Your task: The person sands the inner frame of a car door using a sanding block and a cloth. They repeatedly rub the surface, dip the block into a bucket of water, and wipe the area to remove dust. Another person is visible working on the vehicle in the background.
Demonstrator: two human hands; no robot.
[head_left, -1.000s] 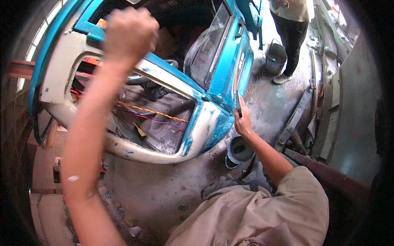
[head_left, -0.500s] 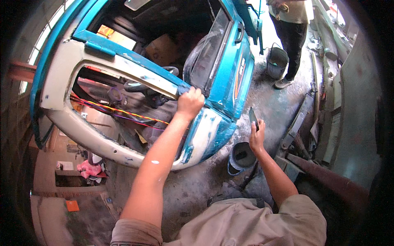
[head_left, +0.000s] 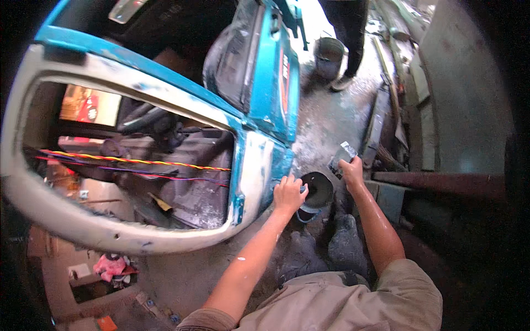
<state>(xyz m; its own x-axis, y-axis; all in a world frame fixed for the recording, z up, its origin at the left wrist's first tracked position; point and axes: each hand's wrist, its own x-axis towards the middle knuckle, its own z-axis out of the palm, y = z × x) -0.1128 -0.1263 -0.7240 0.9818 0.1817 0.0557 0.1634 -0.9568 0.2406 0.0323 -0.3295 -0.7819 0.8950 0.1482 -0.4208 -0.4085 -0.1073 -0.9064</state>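
My left hand is closed round a small dark blue pad, of which only bits show at the fingers. It hangs between the lower corner of a blue and cream vehicle cab and a dark bucket on the floor. Right of the bucket, my right hand grips a flat, thin grey piece with a whitish end; its exact kind is unclear. The cab's window frame carries patchy cream filler or primer, with blue paint showing beside it.
Twisted yellow and red wires stretch across the window opening. A second bucket stands farther off beside another person's dark-trousered leg. Metal beams and boards line the right side. A pink bag lies at lower left.
My left hand has left the window frame and come down and right to the bucket's side. The right hand's flat piece has tilted. The whole view has shifted, moving the cab leftward.
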